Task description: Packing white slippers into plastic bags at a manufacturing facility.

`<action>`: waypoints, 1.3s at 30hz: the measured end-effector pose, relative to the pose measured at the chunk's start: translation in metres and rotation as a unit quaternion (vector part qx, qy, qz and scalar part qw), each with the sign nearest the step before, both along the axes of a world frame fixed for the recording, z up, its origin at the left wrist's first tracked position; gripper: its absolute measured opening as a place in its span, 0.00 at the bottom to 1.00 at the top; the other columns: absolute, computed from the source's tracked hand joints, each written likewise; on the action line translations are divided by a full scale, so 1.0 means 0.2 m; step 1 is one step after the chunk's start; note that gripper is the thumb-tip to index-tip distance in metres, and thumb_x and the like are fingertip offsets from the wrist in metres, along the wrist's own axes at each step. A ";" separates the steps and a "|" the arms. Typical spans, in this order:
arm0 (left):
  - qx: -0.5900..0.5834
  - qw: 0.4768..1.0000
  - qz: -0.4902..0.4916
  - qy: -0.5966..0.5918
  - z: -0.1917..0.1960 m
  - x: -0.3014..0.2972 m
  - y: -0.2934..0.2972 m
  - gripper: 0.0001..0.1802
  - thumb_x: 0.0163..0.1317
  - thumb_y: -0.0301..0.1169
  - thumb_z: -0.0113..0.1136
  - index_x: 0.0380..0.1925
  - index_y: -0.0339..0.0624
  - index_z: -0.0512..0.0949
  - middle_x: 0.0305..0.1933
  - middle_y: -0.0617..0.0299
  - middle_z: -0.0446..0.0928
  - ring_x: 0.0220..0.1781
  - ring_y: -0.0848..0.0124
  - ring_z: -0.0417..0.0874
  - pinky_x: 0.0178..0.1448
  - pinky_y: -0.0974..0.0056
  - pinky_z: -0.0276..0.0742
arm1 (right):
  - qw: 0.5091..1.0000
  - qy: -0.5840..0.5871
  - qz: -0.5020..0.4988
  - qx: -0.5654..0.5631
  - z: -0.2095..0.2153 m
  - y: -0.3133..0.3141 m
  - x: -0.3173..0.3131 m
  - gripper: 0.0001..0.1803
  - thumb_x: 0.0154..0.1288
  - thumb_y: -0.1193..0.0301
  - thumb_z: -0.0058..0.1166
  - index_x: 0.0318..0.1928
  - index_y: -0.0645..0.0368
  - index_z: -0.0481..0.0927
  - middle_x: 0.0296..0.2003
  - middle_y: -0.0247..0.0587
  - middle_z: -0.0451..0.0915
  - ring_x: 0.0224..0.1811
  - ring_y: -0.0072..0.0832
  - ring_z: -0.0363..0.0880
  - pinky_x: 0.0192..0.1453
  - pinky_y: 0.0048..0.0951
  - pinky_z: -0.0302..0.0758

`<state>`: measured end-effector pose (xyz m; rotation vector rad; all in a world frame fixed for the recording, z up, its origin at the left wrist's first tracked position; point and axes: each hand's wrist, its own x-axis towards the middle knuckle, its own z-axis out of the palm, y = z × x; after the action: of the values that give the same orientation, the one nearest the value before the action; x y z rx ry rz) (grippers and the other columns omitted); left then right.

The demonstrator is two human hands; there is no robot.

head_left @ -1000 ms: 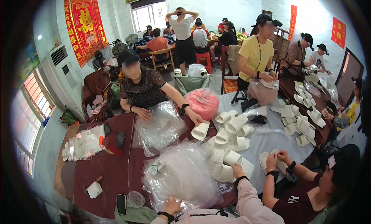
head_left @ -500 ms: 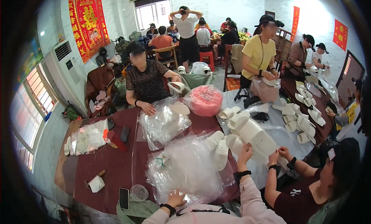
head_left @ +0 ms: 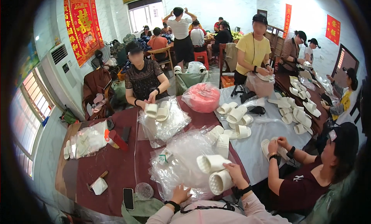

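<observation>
My right hand [head_left: 234,173] is closed on a pair of white slippers [head_left: 213,163], held above the near right part of a pile of clear plastic bags [head_left: 181,146]. Their openings point left, toward the bags. My left hand [head_left: 181,194] rests at the pile's near edge with its fingers out and nothing visible in them. A small white and green packet [head_left: 164,156] lies on the left side of the pile. Just beyond my right hand, another white slipper [head_left: 222,146] lies at the pile's right edge.
Left of my left hand are a phone [head_left: 128,198] and a clear round tub [head_left: 144,191]. Across the table a person handles white slippers [head_left: 157,111] over more bags. A pink plastic-wrapped roll [head_left: 201,97] stands beyond. At right, a co-worker sits close to my right arm.
My right hand has come back from the slippers at the right, bringing a pair over the bags. My left hand has shifted slightly. Across the table, the person has moved slippers onto their bags.
</observation>
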<state>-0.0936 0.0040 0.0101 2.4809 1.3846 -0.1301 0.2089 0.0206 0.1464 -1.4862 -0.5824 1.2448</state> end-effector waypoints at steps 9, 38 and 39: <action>0.046 0.995 -0.041 -0.080 -0.02 0.06 0.11 0.10 0.49 0.40 0.59 0.32 0.52 0.79 0.50 0.53 0.68 0.52 0.56 0.68 0.50 0.55 0.68 | 0.976 -0.124 0.168 -0.058 0.07 -0.03 -0.14 0.15 0.53 0.60 0.59 0.29 0.61 0.79 0.24 0.34 0.76 0.24 0.21 0.72 0.30 0.24 0.70; 0.143 0.949 0.099 -0.263 0.31 0.22 0.24 0.19 0.49 0.43 0.61 0.27 0.39 0.68 0.29 0.53 0.68 0.32 0.54 0.70 0.35 0.56 0.68 | 0.980 -0.067 0.170 -0.073 0.22 -0.11 0.13 0.11 0.54 0.63 0.60 0.27 0.59 0.79 0.22 0.29 0.74 0.22 0.17 0.70 0.26 0.21 0.67; 0.136 0.958 0.060 -0.245 0.28 0.20 0.23 0.17 0.50 0.41 0.60 0.29 0.39 0.69 0.30 0.54 0.70 0.33 0.55 0.72 0.35 0.56 0.69 | 0.980 -0.066 0.172 -0.080 0.23 -0.11 0.13 0.11 0.54 0.63 0.60 0.27 0.59 0.79 0.22 0.29 0.74 0.22 0.17 0.70 0.26 0.21 0.67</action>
<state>-0.0544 0.0494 0.0653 2.3868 1.3910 0.6992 0.2340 -0.0012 0.1931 -1.6586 -0.8722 1.4931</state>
